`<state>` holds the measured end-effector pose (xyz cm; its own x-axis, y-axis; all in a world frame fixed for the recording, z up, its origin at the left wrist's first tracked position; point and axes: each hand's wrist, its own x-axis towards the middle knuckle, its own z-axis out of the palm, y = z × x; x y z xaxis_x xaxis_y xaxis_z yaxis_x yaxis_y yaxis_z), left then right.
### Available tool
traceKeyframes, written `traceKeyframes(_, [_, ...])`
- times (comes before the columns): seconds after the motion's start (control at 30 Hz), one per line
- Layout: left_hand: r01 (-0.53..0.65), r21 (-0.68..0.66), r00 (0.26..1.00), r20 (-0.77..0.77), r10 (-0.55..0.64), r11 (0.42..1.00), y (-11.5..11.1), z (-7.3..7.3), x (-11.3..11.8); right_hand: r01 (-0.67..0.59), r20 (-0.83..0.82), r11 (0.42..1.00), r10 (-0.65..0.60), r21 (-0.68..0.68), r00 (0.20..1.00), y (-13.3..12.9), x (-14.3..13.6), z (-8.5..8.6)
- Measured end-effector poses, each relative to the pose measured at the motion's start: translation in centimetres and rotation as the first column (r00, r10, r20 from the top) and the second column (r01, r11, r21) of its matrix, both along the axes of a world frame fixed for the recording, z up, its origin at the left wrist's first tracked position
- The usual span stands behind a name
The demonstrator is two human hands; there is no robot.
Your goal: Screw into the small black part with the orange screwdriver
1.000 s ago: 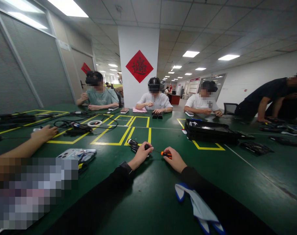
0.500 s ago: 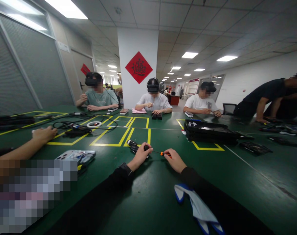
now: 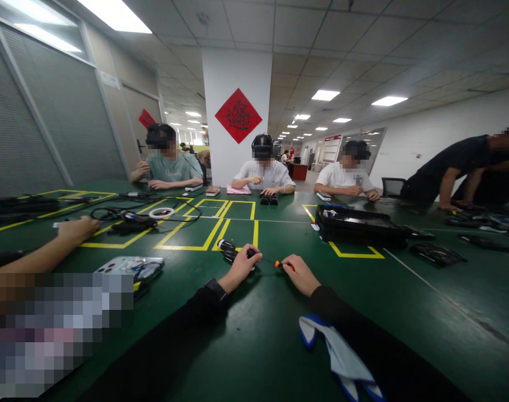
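Note:
My right hand is closed around the orange and black handle of a screwdriver. The thin shaft points left, towards my left hand. That hand wraps around a black device with a rounded, pale-banded end sticking out to the upper left. Its other parts lie under my fingers, and whether the screwdriver's tip touches it I cannot tell. On the table close to my right forearm lies a light grey cloth strip with blue edges.
Left of me, a co-worker's hand reaches over the green table near a clear bag of parts. Cables and a white ring lie beyond. Black trays stand at the right. Several people work around the table.
My hands, the screwdriver and the black device look unmoved. The co-worker's hand on the left has shifted slightly, and a small pale item now shows beside it.

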<state>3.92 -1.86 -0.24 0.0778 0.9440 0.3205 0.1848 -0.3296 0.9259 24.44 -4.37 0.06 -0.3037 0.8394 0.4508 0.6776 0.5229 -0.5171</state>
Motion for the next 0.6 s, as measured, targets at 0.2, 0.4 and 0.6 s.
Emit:
traceKeyframes(0.2, [-0.013,-0.016,0.999,0.032,0.014,1.0,-0.18,0.24,0.11,-0.023,-0.038,1.0,0.023,-0.005,0.999,-0.3,-0.05,0.21])
traceKeyframes(0.4, [-0.014,-0.018,1.0,0.018,0.014,1.0,-0.36,0.46,0.15,0.008,-0.025,1.0,-0.008,-0.011,1.0,0.09,-0.07,-0.1])
traceKeyframes(0.6, [0.01,-0.002,1.0,-0.003,-0.01,1.0,-0.41,0.45,0.1,-0.017,-0.041,1.0,0.017,-0.007,0.999,-0.22,0.11,0.09])
